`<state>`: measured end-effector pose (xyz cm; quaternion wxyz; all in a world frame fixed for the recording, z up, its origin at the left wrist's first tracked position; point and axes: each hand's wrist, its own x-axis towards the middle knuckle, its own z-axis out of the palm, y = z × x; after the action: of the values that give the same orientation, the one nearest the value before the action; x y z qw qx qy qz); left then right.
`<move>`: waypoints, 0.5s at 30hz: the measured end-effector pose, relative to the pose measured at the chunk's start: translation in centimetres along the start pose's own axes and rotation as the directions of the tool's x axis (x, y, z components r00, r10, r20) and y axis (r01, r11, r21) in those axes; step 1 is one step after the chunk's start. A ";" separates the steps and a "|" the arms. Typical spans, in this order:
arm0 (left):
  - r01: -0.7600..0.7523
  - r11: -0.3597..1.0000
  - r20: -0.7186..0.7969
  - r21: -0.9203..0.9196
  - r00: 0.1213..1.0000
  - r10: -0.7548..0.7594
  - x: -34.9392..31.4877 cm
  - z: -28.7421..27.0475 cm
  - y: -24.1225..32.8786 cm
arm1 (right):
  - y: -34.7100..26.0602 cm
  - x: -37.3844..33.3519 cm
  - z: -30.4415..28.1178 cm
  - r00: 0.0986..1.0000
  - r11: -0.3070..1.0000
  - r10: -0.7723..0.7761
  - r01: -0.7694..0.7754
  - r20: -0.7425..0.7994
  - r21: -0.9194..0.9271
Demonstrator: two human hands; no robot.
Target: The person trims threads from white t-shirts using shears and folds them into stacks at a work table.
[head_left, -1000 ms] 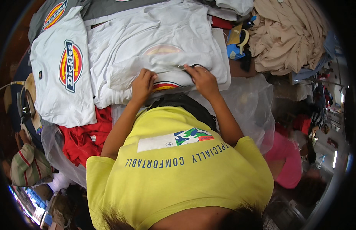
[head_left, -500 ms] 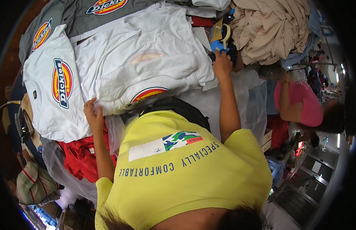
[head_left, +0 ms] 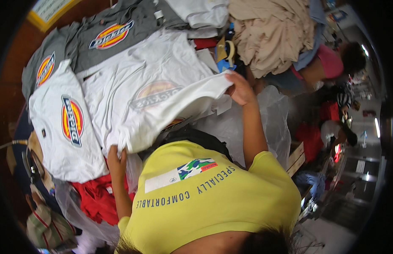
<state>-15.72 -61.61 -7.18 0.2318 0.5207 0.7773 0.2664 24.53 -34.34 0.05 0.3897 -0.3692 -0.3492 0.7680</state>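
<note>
Holding a white shirt (head_left: 116, 76) by its near edge, the person had both hands on the cloth. Landmark taken: the bright-emblem shirt (head_left: 52, 127), also white. The held shirt lay directly to the landmark's right, the two meeting along one side; a pale oval emblem (head_left: 157, 94) showed on the held one. Left hand (head_left: 116, 158): close to the landmark's near right corner, thumb and fingers pinched together on the edge. Right hand (head_left: 242, 89): well to the landmark's right, fingers clamped on the other end of that edge. Between the hands the cloth rose in a loose, curving band. Beyond the landmark lay dark grey cloth (head_left: 77, 46) bearing similar emblems. Crumpled red cloth (head_left: 97, 197) sat just on the landmark's near side. Far to its right stood a beige heap (head_left: 270, 36), with a tape roll (head_left: 230, 53) on the heap's landmark-facing side. Farthest right of the landmark was a co-worker in a pink top (head_left: 330, 61), somewhat blurred.
</note>
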 end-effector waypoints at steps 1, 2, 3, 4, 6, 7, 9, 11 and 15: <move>0.089 0.983 0.024 -0.163 0.996 -0.086 -0.6 -1.5 0.4 | -2.4 -0.8 -0.4 0.998 0.998 -0.054 0.053 0.035 0.047; 0.180 0.933 0.066 -0.312 0.984 -0.168 -0.9 -3.4 1.1 | -4.7 -1.7 0.0 0.991 0.990 -0.110 0.102 0.072 0.098; 0.093 0.843 -0.075 -0.530 0.985 -0.156 -0.9 -4.7 2.5 | -7.0 -2.7 1.7 0.972 0.961 -0.234 0.227 0.024 0.157; -0.018 0.708 -0.210 -0.706 0.960 -0.184 -1.1 -6.2 4.2 | -9.1 -3.5 3.8 0.939 0.915 -0.344 0.341 -0.021 0.215; -0.295 0.592 -0.190 -0.750 0.953 0.234 -0.1 -10.5 6.4 | -12.5 -3.2 6.8 0.860 0.859 -0.428 0.292 0.278 0.421; -0.348 0.888 -0.003 -0.300 0.932 0.364 0.9 -13.4 4.9 | -13.5 -1.7 7.6 0.823 0.885 -0.387 0.204 0.417 0.418; -0.427 0.903 0.261 -0.055 0.866 0.426 5.0 -15.5 7.7 | -14.9 2.7 11.2 0.853 0.969 -0.245 0.200 0.461 0.146; -0.286 0.911 0.221 0.297 0.949 0.226 9.8 -19.4 5.3 | -16.5 8.4 14.8 0.859 0.943 -0.301 0.332 0.415 -0.004; -0.545 0.824 -0.395 0.157 0.730 0.558 20.9 -32.5 6.2 | -31.2 16.0 20.2 0.325 0.502 -0.857 0.705 0.401 0.501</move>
<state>-39.57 -45.74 19.52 -0.0400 0.6604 0.6227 0.4178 11.41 -11.54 30.81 0.6181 0.1639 -0.4940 0.5891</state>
